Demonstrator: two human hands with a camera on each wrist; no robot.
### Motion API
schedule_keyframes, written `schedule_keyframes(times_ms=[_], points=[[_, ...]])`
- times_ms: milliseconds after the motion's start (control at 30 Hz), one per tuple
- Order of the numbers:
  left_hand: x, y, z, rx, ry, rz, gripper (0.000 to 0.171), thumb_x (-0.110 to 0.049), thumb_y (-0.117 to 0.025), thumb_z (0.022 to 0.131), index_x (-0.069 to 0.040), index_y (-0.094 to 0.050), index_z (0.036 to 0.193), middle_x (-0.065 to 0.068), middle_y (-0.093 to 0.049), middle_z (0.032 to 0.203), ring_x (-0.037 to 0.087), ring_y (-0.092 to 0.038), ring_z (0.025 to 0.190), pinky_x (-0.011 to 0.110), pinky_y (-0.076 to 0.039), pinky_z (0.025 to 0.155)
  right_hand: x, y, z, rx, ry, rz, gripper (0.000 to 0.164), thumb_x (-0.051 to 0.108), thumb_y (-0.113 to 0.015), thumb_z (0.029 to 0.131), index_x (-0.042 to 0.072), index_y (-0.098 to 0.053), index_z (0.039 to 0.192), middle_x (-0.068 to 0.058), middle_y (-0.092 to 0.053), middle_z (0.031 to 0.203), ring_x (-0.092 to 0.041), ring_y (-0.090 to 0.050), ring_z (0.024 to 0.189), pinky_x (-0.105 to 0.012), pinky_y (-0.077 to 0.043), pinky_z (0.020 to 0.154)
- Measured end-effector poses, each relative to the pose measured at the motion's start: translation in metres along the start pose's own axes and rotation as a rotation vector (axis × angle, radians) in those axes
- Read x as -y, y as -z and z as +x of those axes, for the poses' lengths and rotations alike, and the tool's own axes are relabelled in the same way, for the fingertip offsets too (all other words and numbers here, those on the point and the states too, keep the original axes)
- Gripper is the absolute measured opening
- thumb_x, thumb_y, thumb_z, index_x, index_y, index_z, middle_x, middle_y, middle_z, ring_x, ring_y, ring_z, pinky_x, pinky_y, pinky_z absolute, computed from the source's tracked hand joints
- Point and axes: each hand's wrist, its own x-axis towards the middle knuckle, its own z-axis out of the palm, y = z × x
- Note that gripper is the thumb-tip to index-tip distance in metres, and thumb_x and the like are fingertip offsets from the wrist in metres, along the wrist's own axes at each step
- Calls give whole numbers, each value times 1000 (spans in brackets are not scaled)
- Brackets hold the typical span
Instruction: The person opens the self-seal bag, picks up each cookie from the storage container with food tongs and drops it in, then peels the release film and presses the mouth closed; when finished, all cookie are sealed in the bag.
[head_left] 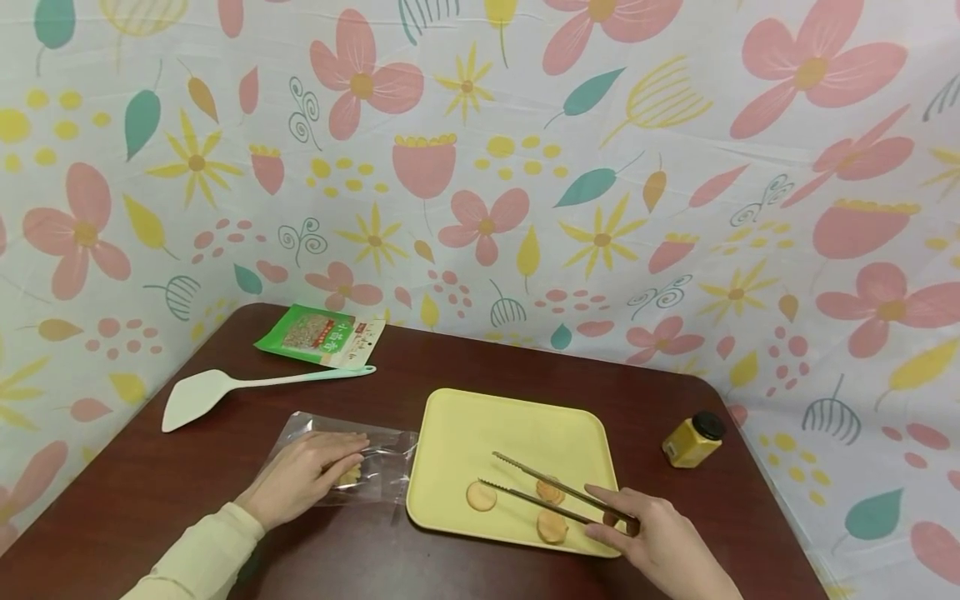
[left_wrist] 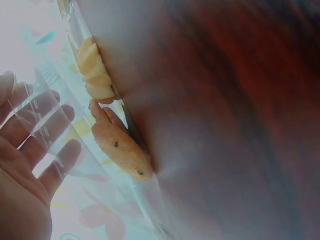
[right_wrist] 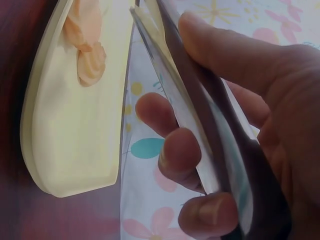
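My right hand (head_left: 663,533) grips metal tongs (head_left: 558,483), their arms apart above the yellow tray (head_left: 450,417). Under and beside the tong tips lie three round golden cookies (head_left: 482,496), two with swirled tops; a swirled cookie (right_wrist: 91,65) also shows in the right wrist view. My left hand (head_left: 311,471) lies over a clear plastic bag (head_left: 390,442) left of the tray, fingers extended. In the left wrist view those fingers (left_wrist: 65,155) are spread behind the clear film. Inside the bag are a pale ridged cookie (left_wrist: 94,70) and a browner cookie with dark specks (left_wrist: 120,147).
Behind the bag lies a white spatula (head_left: 202,396) with a pale green handle. A green and white food packet (head_left: 318,333) rests at the back left. To the tray's right stands a yellow jar with a black lid (head_left: 692,442). Flowered cloth borders the dark table (head_left: 360,550).
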Motion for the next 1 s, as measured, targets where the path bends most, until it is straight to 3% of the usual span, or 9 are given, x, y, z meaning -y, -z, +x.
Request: schedule_keyframes(times_ms=[367,733,1000], points=[[1,-1,0,-9,-2,3,28,-20,-71,86,-12,-71,112,-3,-67,112,11,-62,102,35,-50,86,-3,-4,3,77,6,37,58,57,-63,80,23,-60,127,13,-58,77,-3,-48,58,-22,-41,47],[1,-1,-2,13,17,-5,28,-22,-69,87,-13,-70,114,-5,-66,113,9,-61,103,36,-50,87,-3,-8,6,76,-11,28,56,55,-60,84,21,-59,129,14,-59,79,-2,-49,60,-22,-41,49],[1,-1,-1,-10,1,0,27,-24,-68,88,-13,-71,113,-4,-67,112,10,-62,102,35,-50,86,-3,-10,7,71,-27,-1,58,56,-59,85,22,-57,131,15,-57,76,-2,-47,54,-22,-40,48]])
